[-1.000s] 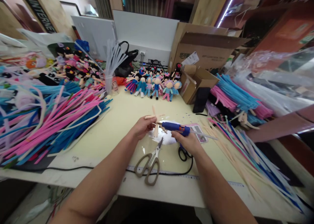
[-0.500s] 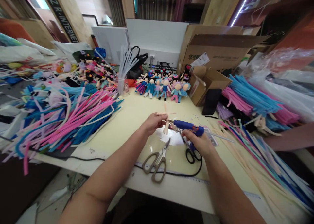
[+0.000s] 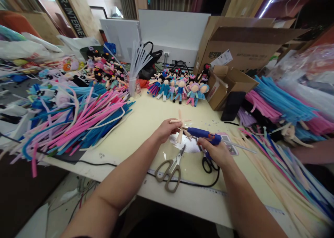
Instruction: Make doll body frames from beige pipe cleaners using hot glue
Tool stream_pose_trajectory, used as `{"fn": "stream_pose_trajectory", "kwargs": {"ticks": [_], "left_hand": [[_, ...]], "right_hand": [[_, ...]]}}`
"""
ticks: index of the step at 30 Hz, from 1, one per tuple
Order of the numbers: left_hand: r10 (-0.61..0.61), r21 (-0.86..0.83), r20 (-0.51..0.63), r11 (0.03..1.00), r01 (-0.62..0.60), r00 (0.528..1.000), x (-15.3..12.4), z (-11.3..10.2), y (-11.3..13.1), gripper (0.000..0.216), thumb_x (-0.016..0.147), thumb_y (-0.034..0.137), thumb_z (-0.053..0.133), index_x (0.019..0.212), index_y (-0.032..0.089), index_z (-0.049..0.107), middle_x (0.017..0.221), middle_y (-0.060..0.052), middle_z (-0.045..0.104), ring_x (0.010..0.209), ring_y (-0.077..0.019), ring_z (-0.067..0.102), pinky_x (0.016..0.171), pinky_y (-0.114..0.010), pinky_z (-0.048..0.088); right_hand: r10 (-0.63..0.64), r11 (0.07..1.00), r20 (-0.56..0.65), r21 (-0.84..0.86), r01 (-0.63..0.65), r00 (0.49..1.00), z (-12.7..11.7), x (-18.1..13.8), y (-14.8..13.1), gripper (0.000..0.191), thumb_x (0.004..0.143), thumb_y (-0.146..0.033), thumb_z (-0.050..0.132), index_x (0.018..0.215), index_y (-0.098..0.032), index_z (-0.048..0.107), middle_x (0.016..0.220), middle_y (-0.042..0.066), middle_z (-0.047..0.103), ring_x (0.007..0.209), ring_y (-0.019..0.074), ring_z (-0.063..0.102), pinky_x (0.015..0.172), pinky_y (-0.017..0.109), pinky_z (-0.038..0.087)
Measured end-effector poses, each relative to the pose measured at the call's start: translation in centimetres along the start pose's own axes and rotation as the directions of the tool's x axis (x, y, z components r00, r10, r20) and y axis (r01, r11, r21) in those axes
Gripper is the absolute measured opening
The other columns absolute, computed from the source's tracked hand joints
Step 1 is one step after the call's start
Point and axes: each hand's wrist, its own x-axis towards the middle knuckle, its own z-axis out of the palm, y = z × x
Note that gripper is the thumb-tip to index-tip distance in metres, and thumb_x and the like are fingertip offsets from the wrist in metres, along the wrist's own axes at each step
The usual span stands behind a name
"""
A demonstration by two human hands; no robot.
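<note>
Between the fingers of my left hand [image 3: 168,129] is a small cross-shaped figure of peach pipe cleaners [image 3: 180,136], held above the table. My right hand [image 3: 214,150] grips a blue hot glue gun [image 3: 203,133], a clear glue stick [image 3: 241,147] poking out of its back. The gun's nozzle points left and meets the figure near my left fingertips; whether it touches is too small to tell. Below lie scissors with grey-brown handles [image 3: 169,172], blades pointing away from me. A second pair of scissors with black handles [image 3: 207,164] lies partly hidden under my right hand.
Pink, blue and white pipe cleaners [image 3: 86,123] are heaped at left, more bundles [image 3: 287,99] at right. Finished dolls [image 3: 180,88] stand at the back beside a cardboard box [image 3: 227,85] and a black phone [image 3: 233,106]. A black cord [image 3: 193,185] crosses the front edge.
The whole view has shifted slightly, so everything sits a little farther right. Both hands keep the same hold, with the nozzle still at the figure.
</note>
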Motion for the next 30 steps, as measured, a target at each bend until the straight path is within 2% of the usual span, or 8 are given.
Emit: {"fn": "stream_pose_trajectory", "kwargs": {"ticks": [5, 11, 15, 24, 30], "left_hand": [[-0.009, 0.014, -0.004, 1.0, 0.009, 1.0, -0.2, 0.2, 0.0, 0.034, 0.057, 0.037, 0.076, 0.073, 0.013, 0.059, 0.06, 0.001, 0.057, 0.051, -0.0079, 0.052, 0.051, -0.021, 0.029], [-0.005, -0.002, -0.016, 1.0, 0.005, 1.0, 0.0, 0.1, -0.1, 0.034, 0.057, 0.037, 0.076, 0.071, 0.013, 0.056, 0.058, 0.002, 0.056, 0.049, -0.0073, 0.051, 0.051, -0.021, 0.03], [-0.01, 0.006, -0.007, 1.0, 0.01, 1.0, 0.0, 0.1, -0.2, 0.035, 0.057, 0.037, 0.076, 0.074, 0.013, 0.058, 0.06, 0.001, 0.057, 0.051, -0.008, 0.052, 0.05, -0.021, 0.03], [0.002, 0.006, -0.014, 1.0, -0.002, 1.0, -0.1, 0.2, -0.1, 0.034, 0.056, 0.038, 0.077, 0.07, 0.013, 0.058, 0.056, 0.002, 0.055, 0.048, -0.0072, 0.049, 0.05, -0.022, 0.03], [0.008, 0.002, -0.006, 1.0, -0.008, 1.0, 0.0, 0.0, -0.2, 0.032, 0.058, 0.036, 0.076, 0.071, 0.013, 0.059, 0.056, 0.002, 0.055, 0.048, -0.0067, 0.048, 0.049, -0.021, 0.031]], "right_hand": [[0.024, 0.999, -0.009, -0.044, -0.024, 1.0, 0.0, -0.1, 0.0, 0.039, 0.071, -0.053, 0.057, 0.074, -0.017, 0.07, 0.066, 0.003, 0.065, 0.065, 0.0191, 0.058, 0.067, 0.034, 0.046], [-0.047, 0.998, -0.036, -0.052, 0.045, 0.998, 0.1, -0.3, -0.7, 0.034, 0.071, -0.048, 0.058, 0.084, -0.019, 0.072, 0.068, 0.003, 0.066, 0.072, 0.0224, 0.06, 0.072, 0.036, 0.047], [-0.017, 0.996, -0.051, -0.085, 0.013, 0.999, 0.1, -0.3, -0.8, 0.037, 0.07, -0.05, 0.058, 0.086, -0.02, 0.072, 0.073, 0.003, 0.068, 0.077, 0.0246, 0.061, 0.076, 0.04, 0.048], [-0.096, 0.994, -0.015, -0.062, 0.095, 0.995, 0.1, -0.3, -0.8, 0.031, 0.073, -0.045, 0.056, 0.082, -0.02, 0.071, 0.076, 0.002, 0.069, 0.075, 0.022, 0.062, 0.072, 0.036, 0.049], [-0.066, 0.996, -0.034, -0.068, 0.063, 0.997, 0.1, -0.4, -1.0, 0.031, 0.072, -0.043, 0.057, 0.088, -0.022, 0.072, 0.078, 0.002, 0.07, 0.078, 0.0239, 0.062, 0.075, 0.038, 0.049]]}}
